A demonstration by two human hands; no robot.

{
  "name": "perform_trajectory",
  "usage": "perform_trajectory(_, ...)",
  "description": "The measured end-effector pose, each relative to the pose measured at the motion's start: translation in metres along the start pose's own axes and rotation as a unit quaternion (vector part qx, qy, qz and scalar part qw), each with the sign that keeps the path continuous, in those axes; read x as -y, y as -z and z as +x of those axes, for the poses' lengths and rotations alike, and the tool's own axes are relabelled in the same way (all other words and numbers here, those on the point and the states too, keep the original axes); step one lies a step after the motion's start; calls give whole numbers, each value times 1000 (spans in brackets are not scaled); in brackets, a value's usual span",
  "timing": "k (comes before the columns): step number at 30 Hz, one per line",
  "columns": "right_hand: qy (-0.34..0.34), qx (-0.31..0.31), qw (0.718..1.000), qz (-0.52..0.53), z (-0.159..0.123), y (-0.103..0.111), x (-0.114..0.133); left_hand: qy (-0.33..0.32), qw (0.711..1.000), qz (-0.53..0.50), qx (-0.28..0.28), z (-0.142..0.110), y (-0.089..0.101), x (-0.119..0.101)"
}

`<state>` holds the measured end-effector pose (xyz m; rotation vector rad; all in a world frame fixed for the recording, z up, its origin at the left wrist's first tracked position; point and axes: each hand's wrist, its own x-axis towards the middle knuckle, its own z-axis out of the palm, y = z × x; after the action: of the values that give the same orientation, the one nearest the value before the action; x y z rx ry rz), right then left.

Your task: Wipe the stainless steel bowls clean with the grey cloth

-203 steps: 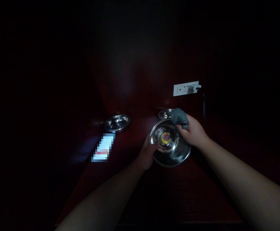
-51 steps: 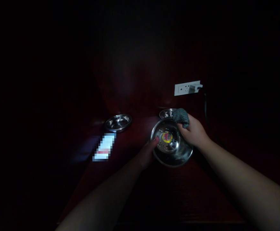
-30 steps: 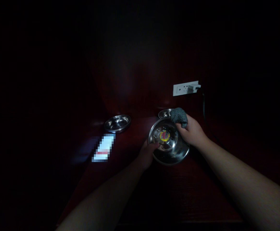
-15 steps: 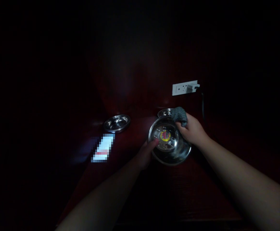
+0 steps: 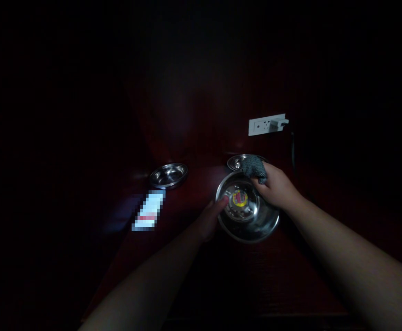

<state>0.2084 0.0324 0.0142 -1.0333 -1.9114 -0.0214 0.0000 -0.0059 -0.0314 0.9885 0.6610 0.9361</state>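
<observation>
A shiny metal bowl (image 5: 249, 229) with a round yellow and red sticker inside is tilted toward me above the dark red table. My left hand (image 5: 211, 220) grips its left side, thumb over the inside and the other fingers hidden beneath. Bunched in my right hand (image 5: 276, 186) is a grey-green cloth (image 5: 254, 169), pressed at the bowl's upper right rim. The fingers of that hand are mostly covered by the cloth. Just behind, a second metal dish (image 5: 234, 162) is partly hidden by the cloth and hand.
Another shallow metal dish (image 5: 168, 175) stands at the left on the table (image 5: 187, 197). In front of it lies a bright, pixelated flat rectangle (image 5: 149, 210). A white socket panel (image 5: 260, 125) with a plug and a dark cable (image 5: 292, 149) is on the back wall. The surroundings are very dark.
The bowl has shifted slightly right and down in my hands. My right hand has slid the cloth a little leftward at the rim, while the left keeps its grip.
</observation>
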Motion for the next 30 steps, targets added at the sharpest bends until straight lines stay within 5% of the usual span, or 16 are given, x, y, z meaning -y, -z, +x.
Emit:
perform_trajectory(22,-22,-57,998,30,0,-3,-3,-97,991,-28,-89,-2,-12,-1)
perform_trajectory(30,-29,-57,998,17,0,-2,-3,-60,997,-49,-28,-4,-8,-2)
